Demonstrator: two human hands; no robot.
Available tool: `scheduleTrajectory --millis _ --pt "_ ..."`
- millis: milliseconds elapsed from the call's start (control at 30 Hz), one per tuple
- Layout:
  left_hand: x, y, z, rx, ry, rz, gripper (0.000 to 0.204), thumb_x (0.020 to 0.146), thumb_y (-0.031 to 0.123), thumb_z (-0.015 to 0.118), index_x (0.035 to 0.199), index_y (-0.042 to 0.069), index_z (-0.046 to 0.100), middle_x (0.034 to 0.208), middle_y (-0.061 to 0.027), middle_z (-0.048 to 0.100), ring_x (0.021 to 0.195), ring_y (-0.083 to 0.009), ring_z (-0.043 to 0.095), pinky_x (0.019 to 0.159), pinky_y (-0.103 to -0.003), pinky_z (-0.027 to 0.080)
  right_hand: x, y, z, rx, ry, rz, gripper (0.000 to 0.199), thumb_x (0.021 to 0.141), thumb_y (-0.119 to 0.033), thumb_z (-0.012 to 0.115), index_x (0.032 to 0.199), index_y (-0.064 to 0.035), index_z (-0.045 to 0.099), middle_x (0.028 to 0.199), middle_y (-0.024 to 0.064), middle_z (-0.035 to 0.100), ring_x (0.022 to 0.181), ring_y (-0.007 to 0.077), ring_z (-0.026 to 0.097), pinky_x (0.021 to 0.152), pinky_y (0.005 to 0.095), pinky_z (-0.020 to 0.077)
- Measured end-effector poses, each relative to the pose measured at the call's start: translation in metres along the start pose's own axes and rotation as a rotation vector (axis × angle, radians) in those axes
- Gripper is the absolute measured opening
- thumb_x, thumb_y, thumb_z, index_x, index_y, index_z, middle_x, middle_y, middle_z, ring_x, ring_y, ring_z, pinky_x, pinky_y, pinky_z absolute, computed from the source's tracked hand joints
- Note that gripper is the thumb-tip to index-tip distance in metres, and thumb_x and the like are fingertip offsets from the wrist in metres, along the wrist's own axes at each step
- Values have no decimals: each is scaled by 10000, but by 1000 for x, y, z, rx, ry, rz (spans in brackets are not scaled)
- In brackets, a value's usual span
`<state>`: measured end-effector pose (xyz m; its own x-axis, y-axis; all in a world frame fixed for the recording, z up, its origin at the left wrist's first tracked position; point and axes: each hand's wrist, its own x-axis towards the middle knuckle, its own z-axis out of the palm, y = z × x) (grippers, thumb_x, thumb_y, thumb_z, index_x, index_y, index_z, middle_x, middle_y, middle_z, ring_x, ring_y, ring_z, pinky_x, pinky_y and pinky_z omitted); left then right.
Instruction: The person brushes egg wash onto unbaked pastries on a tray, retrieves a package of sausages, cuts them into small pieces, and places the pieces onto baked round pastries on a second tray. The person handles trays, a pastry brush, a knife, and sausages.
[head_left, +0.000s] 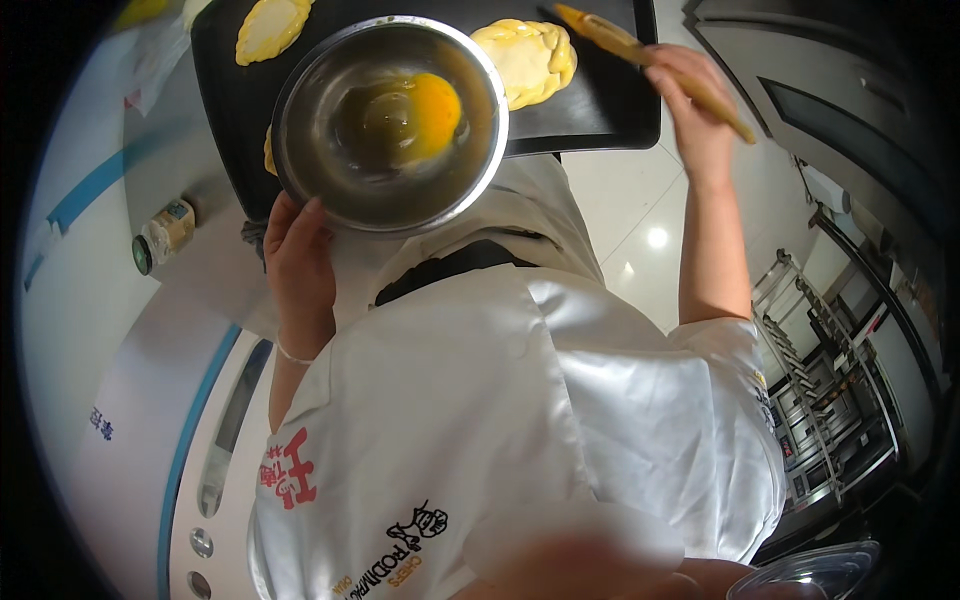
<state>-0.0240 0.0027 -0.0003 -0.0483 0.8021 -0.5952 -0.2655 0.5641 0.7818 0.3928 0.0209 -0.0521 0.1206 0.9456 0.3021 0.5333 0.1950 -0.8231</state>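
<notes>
My left hand (302,255) grips the near left rim of a round steel bowl (480,185), its thumb at the edge. Inside the bowl lies beaten-looking yellow egg (428,115) in a shallow pool. A pastry brush (690,90) with a wooden handle is pinched in my right hand (690,115), its tip pointing to the far left over the baking tray. Just left of the brush, an oval pastry with a crimped edge (528,62) rests on the black tray (600,125), looking glossy. Another such pastry (272,30) sits at the tray's far left; the bowl mostly hides a third.
A small jar with a green lid (160,237) lies left of the tray on the pale surface. A metal rack (825,370) stands on the right, with steel equipment (840,110) beyond the tray. Pale floor tiles (625,215) show below the tray.
</notes>
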Motion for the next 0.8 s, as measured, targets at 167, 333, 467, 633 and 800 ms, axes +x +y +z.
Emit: scheduleTrajectory --millis 167,333,467,633,800 --pt "-5 10 10 -22 -23 37 142 912 90 584 1045 61 625 973 -19 665 895 -101 595 872 -266 413 -31 -33 9 -165 -62 -121 211 728 23 763 912 -48 689 931 85 672 835 216 658 716 283 538" --pt "-3 10 4 -35 -11 35 119 914 81 581 1024 63 624 970 -24 668 905 -105 598 875 -262 418 -60 -56 1 -147 -119 15 191 740 15 754 909 -51 693 956 84 672 843 206 657 719 292 543" --pt "4 3 -19 -62 -42 52 237 944 71 515 1165 28 590 1110 -78 655 1024 -160 613 916 -309 457 -53 -45 -8 80 -102 259 128 826 -41 698 954 -34 700 965 87 671 901 207 628 819 304 506" --pt "0 3 -21 -89 -70 89 233 943 57 507 1159 28 591 1117 -85 656 1024 -172 620 908 -309 466 -40 -22 -20 320 138 533 164 882 -47 656 1026 32 657 930 81 665 848 158 639 799 289 528" --pt "-4 8 -3 -41 2 64 171 922 70 569 1083 65 629 1022 -37 670 936 -133 612 886 -276 435 -8 -36 4 419 218 450 189 906 -58 641 1052 62 628 879 107 665 740 150 658 741 268 553"
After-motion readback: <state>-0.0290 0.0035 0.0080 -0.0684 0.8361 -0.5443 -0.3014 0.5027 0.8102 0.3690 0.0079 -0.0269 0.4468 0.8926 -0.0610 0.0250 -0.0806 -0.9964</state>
